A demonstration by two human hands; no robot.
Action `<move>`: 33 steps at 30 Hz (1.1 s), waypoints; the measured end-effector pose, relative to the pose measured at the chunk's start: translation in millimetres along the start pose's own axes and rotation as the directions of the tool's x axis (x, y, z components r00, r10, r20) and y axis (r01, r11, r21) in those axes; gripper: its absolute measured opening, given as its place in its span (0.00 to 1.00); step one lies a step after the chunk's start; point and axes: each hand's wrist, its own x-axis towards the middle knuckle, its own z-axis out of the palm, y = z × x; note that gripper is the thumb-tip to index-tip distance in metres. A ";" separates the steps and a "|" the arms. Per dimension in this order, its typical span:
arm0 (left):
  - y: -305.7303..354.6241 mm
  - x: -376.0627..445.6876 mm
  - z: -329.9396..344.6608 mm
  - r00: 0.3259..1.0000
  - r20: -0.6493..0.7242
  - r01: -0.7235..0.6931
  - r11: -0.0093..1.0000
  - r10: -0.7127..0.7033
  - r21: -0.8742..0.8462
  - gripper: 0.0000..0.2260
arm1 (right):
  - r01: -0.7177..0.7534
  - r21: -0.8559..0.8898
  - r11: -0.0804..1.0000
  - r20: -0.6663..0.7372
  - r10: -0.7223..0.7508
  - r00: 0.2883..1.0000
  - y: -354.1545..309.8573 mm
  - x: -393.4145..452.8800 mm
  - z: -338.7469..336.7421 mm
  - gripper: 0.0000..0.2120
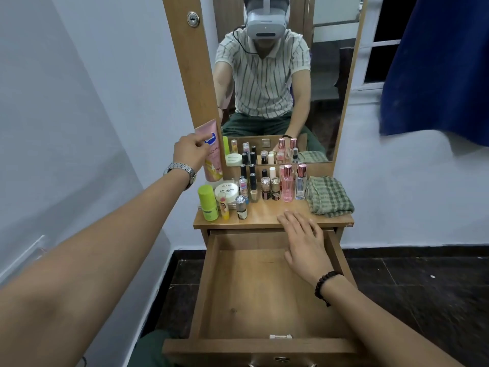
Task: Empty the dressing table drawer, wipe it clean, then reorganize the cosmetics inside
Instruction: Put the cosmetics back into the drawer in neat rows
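Left hand (191, 150), steel watch on wrist, fingers curled round a pink squeeze tube (211, 154) with blue logo patch; tube held upright, cap end down, above the back-left corner of the wooden tabletop (267, 214), against the mirror's wooden frame (195, 75).

Right hand (304, 239), black bead bracelet on wrist, fingers straight and spread, gripping nothing; fingertips resting on the front edge of tabletop, palm over the back-right part of the open wooden drawer (254, 292).

Drawer pulled fully out, inside bare wood, nothing in it. Metal catch at centre of front wall.

Cosmetics all up on tabletop:
- front-left corner: lime-green cylindrical bottle (208, 202), upright
- just right of it: white round jar marked NAIL POLISH (225, 192), small yellow tube (225, 209) in front of it, small clear bottle with silver cap (241, 207) beside that
- middle, toward the back edge: cluster of small nail-varnish bottles and lipsticks (260, 184), upright, close-packed
- right of cluster: pink glass perfume bottle with rose-gold cap (287, 182), clear perfume bottle (300, 182) touching or just beside it, cannot tell which
- right edge: folded green-and-white checked cloth (329, 196), lying flat

Mirror (277, 80) behind back edge, reflecting a seated person in striped shirt.
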 end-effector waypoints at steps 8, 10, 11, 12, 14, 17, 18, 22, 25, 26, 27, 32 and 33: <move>-7.8 1.3 -21.6 0.975 -0.220 0.001 0.992 -0.030 -0.128 0.15 | -0.017 0.031 0.999 0.036 0.016 0.999 -1.5 0.8 -5.3 0.37; 1.6 -9.0 -39.8 0.962 -0.271 -0.085 0.986 0.044 -0.143 0.15 | -0.018 0.044 0.999 0.074 0.015 0.997 -1.8 1.2 -9.6 0.37; 9.0 -16.6 -50.3 0.950 -0.300 -0.137 0.979 0.087 -0.150 0.16 | -0.021 0.068 0.997 0.091 0.015 0.996 -2.3 1.8 -13.4 0.36; 17.5 -27.1 -61.0 0.937 -0.323 -0.190 0.968 0.130 -0.161 0.15 | -0.028 0.134 0.991 0.097 0.015 0.995 -3.7 1.8 -19.7 0.35; 34.4 -54.7 -80.1 0.929 -0.305 -0.275 0.942 0.209 -0.192 0.15 | -0.036 0.360 0.932 0.061 0.015 0.998 -10.1 -1.8 -36.5 0.29; 49.1 -105.2 -93.6 0.961 -0.071 -0.277 0.917 0.268 -0.288 0.15 | 0.010 0.659 0.752 0.016 -0.028 0.999 -31.5 -17.5 -63.9 0.19; 50.0 -123.8 -92.5 0.965 0.031 -0.236 0.917 0.259 -0.322 0.14 | 0.011 0.724 0.690 0.039 -0.057 0.998 -40.9 -24.2 -73.0 0.19; 39.8 -184.0 -64.1 0.916 0.347 -0.019 0.883 0.204 -0.470 0.11 | -0.054 0.830 0.555 0.203 -0.211 0.956 -63.4 -40.9 -78.8 0.25; 6.4 -203.7 -29.0 0.899 0.425 0.115 0.881 0.104 -0.459 0.12 | -0.165 0.860 0.483 0.291 -0.198 0.936 -67.0 -49.6 -63.8 0.18; -6.7 -207.1 -17.3 0.908 0.410 0.105 0.905 0.082 -0.413 0.14 | -0.203 0.854 0.480 0.324 -0.182 0.929 -66.7 -51.8 -57.0 0.16; -17.5 -210.1 -8.3 0.914 0.401 0.089 0.930 0.066 -0.356 0.15 | -0.250 0.844 0.476 0.364 -0.165 0.917 -66.7 -53.0 -50.4 0.14; -49.3 -228.0 21.7 0.838 0.544 -0.018 0.994 -0.043 0.108 0.23 | -0.501 0.669 0.549 0.627 -0.054 0.777 -73.2 -40.7 -21.1 0.09; -50.7 -230.6 23.4 0.810 0.583 -0.065 0.976 -0.071 0.208 0.25 | -0.540 0.624 0.565 0.676 -0.045 0.735 -75.5 -35.6 -14.0 0.09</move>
